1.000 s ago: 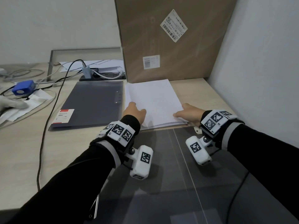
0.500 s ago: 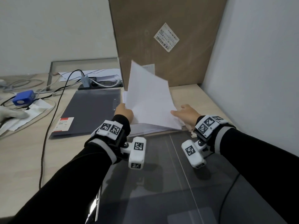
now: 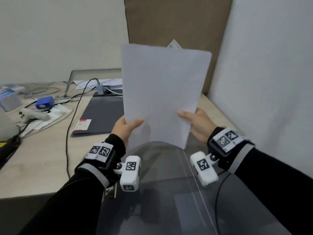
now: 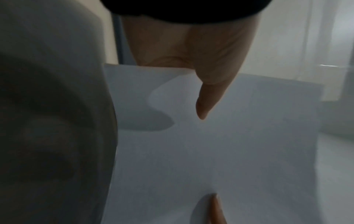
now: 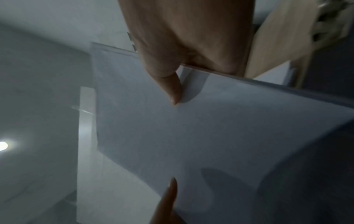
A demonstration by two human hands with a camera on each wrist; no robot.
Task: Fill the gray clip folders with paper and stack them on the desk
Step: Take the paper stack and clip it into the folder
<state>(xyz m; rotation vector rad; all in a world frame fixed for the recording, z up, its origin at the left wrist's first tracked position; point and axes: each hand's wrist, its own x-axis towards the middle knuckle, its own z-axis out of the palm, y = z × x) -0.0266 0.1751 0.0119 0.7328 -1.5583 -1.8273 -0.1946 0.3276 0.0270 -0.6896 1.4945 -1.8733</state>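
Observation:
A sheaf of white paper point(image 3: 162, 92) stands almost upright in the air above the desk. My left hand point(image 3: 125, 128) pinches its lower left edge, thumb on the near face. My right hand point(image 3: 194, 122) pinches its lower right edge the same way. Both wrist views show a thumb lying on the paper point(image 4: 229, 144) point(image 5: 210, 128). A closed gray clip folder point(image 3: 100, 116) with a red-and-white label lies flat on the desk, left of the paper. An open folder with a translucent cover point(image 3: 169, 192) lies under my forearms; its metal clip point(image 3: 110, 192) shows by my left sleeve.
A big brown cardboard box point(image 3: 177, 31) leans against the back wall. A white wall point(image 3: 262, 82) closes the right side. Cables point(image 3: 71, 133), a blue device point(image 3: 44, 103), a white controller point(image 3: 32, 115) and loose sheets crowd the left of the wooden desk point(image 3: 33, 167).
The sheaf, flat on the desk a second ago, has been lifted by both hands and tipped up to nearly vertical. Both hands rose and drew nearer to me.

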